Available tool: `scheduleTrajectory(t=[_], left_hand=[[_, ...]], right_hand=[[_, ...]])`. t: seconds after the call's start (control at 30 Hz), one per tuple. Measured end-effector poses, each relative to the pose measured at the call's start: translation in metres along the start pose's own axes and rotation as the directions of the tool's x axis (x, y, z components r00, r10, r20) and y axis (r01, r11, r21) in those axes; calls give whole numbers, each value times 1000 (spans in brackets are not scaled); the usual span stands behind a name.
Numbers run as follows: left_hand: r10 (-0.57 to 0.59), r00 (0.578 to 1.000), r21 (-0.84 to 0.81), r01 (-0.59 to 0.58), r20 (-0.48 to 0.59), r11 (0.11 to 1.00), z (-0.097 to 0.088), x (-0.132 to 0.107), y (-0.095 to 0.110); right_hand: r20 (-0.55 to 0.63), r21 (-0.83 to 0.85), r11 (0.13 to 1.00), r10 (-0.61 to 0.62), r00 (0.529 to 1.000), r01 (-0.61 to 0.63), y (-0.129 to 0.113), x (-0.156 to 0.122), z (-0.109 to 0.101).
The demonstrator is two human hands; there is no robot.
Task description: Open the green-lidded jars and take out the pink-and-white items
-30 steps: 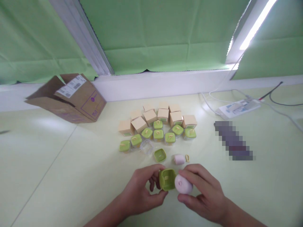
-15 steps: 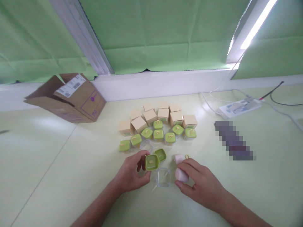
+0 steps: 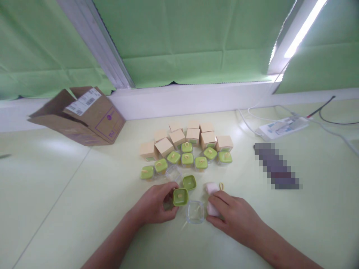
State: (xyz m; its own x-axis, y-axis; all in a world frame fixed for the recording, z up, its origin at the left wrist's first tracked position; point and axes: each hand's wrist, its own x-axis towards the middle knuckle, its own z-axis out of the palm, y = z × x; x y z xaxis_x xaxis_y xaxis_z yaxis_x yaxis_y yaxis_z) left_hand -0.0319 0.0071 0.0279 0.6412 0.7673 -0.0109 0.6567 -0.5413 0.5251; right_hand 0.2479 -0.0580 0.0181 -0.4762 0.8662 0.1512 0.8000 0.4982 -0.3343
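Note:
My left hand (image 3: 157,204) grips a green square lid (image 3: 180,197) by its edge, hollow side facing me. Just behind it, a second green lid (image 3: 190,182) lies upturned on the table. A clear square container (image 3: 195,212) stands between my hands, and another clear container (image 3: 173,173) is behind my left hand. My right hand (image 3: 237,215) has its fingers closed on a pale pink roll (image 3: 212,209), partly hidden by them. More of the pale pink material (image 3: 212,187) shows at the fingertips, beside a small yellow loop (image 3: 221,186).
Several clear containers with green lids (image 3: 187,159) form an arc at the table's middle, with several small tan boxes (image 3: 193,135) behind them. An open cardboard box (image 3: 109,121) stands at the back left. A power strip (image 3: 283,127) with cables and a blurred dark object (image 3: 276,166) are on the right.
My right hand has lowered the pink roll beside the other pink material. My left hand has moved slightly toward me with the lid. The clear container has shifted a little in view.

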Motion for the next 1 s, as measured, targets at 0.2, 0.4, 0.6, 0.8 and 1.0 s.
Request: scheduleTrajectory(t=[0.2, 0.4, 0.6, 0.8, 1.0], left_hand=[[48, 999, 39, -49, 21, 998, -1, 1, 0], [90, 994, 44, -93, 63, 995, 0, 3, 0], [80, 996, 53, -82, 38, 995, 2, 0, -4], [43, 997, 77, -48, 71, 996, 3, -3, -10], [169, 984, 160, -174, 49, 972, 11, -1, -17]], right_hand=[[28, -26, 1000, 9, 1000, -9, -1, 0, 1], [45, -48, 999, 9, 999, -6, -2, 1, 1], [68, -22, 1000, 2, 998, 0, -2, 1, -4], [75, 83, 996, 8, 997, -14, 6, -1, -20], [122, 106, 994, -23, 992, 10, 12, -1, -21]])
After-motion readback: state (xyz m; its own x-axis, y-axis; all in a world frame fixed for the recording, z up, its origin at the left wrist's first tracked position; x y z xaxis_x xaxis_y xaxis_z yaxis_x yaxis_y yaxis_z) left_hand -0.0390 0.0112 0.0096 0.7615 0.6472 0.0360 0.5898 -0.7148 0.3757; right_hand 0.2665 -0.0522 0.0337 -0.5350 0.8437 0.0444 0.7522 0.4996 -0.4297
